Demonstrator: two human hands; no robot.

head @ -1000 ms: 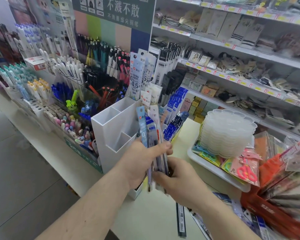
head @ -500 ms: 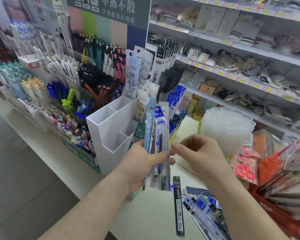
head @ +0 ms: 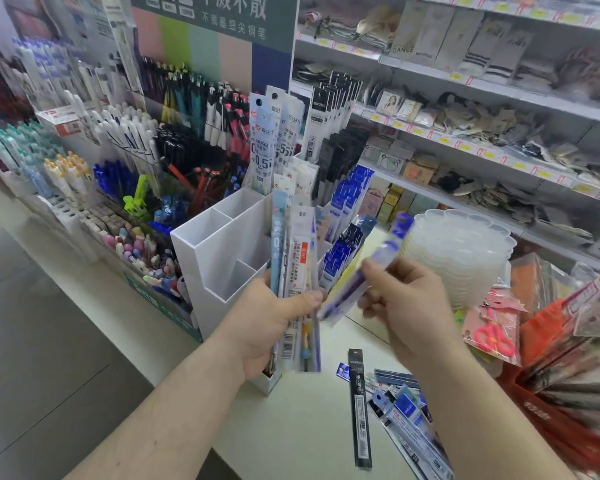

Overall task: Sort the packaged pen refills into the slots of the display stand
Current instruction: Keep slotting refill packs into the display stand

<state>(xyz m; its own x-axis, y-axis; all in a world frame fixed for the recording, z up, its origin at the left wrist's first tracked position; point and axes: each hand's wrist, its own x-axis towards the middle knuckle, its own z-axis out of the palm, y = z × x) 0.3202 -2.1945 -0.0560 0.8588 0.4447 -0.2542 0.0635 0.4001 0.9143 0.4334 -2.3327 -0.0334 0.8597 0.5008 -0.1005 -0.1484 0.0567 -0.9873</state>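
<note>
While left hand (head: pixel 264 323) grips refill packs (head: pixel 297 271), right hand (head: pixel 406 306) now pinches blue refill (head: pixel 368 271)

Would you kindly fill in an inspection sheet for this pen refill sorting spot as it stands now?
Surface: pale counter, mostly bare near its front edge.
Job's things: white display stand, front slots empty, rear slots holding refill packs; loose refill packs and a black refill pack lie flat on the counter.
Clutter: stacked clear trays; pink scissors pack.
Hands: left hand grips a refill bundle; right hand pinches a blurred blue refill pack.
Cables: nothing seen.
Surroundings: pen racks at left, stocked shelves behind.
</note>
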